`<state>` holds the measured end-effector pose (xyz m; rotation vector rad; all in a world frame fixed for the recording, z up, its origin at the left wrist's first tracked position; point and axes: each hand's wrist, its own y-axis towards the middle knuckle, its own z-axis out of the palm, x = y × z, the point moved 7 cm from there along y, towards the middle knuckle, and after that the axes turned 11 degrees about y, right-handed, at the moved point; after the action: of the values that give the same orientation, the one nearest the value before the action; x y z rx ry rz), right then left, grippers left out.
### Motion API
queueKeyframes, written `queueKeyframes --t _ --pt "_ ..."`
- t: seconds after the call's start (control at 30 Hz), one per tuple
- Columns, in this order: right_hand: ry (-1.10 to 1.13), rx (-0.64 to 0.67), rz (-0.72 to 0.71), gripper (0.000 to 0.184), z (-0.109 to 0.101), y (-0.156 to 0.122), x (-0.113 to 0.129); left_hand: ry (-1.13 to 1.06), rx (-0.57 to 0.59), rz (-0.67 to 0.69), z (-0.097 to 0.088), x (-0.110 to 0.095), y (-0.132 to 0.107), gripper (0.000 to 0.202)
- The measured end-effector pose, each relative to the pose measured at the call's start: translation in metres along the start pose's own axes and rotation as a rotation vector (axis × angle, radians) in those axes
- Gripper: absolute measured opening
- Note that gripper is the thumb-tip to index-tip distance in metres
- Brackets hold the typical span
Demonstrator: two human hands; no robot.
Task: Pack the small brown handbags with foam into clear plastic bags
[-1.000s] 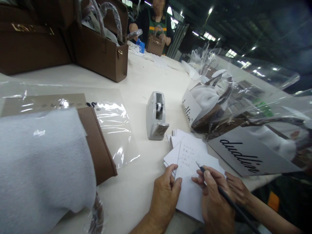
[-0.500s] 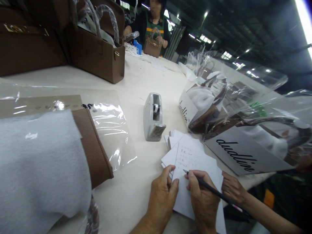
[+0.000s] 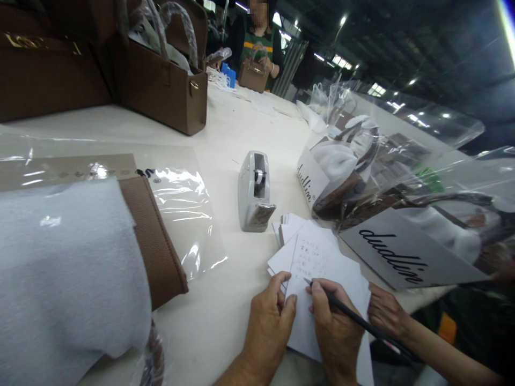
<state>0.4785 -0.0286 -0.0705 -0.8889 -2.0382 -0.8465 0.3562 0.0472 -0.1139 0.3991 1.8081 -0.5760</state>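
Note:
My right hand [image 3: 337, 327] is closed round a dark pen [image 3: 362, 320], its tip at the white paper [image 3: 308, 327] beneath a few lines of handwriting. At the left edge of the paper, my left hand [image 3: 269, 321] grips the sheets between thumb and fingers. Under the written sheet lie more white sheets, stacked unevenly. Another person's hand [image 3: 388, 311] touches the paper's right edge. Just beyond the paper stands a grey tape dispenser [image 3: 246, 193].
Brown handbags [image 3: 156, 88] stand at the back left. Nearer, a brown leather bag [image 3: 155, 241] is partly under white wrapping [image 3: 68, 279]. Plastic-wrapped bags with printed white cards [image 3: 396, 249] line the right. Across the table a person holds a small brown handbag [image 3: 253, 75].
The pen tip has shifted very slightly along the paper, where a small new mark seems to show. Both my hands keep their hold. The far person's other hand has drawn back.

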Motion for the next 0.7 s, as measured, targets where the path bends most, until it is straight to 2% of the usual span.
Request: queueKeyframes --t 0.33,0.53,0.7 --pt "0.015 0.021 -0.007 0.027 0.003 0.000 -0.001 0.011 -0.002 0.007 0.000 0.001 0.000 0.030" --pt "-0.021 0.046 -0.077 0.021 0.005 0.001 0.009 0.013 -0.009 -0.003 -0.002 -0.001 0.001 0.030" --pt "-0.036 0.029 -0.066 0.023 0.003 0.002 0.010 0.014 -0.008 0.001 0.000 0.001 0.001 0.031"
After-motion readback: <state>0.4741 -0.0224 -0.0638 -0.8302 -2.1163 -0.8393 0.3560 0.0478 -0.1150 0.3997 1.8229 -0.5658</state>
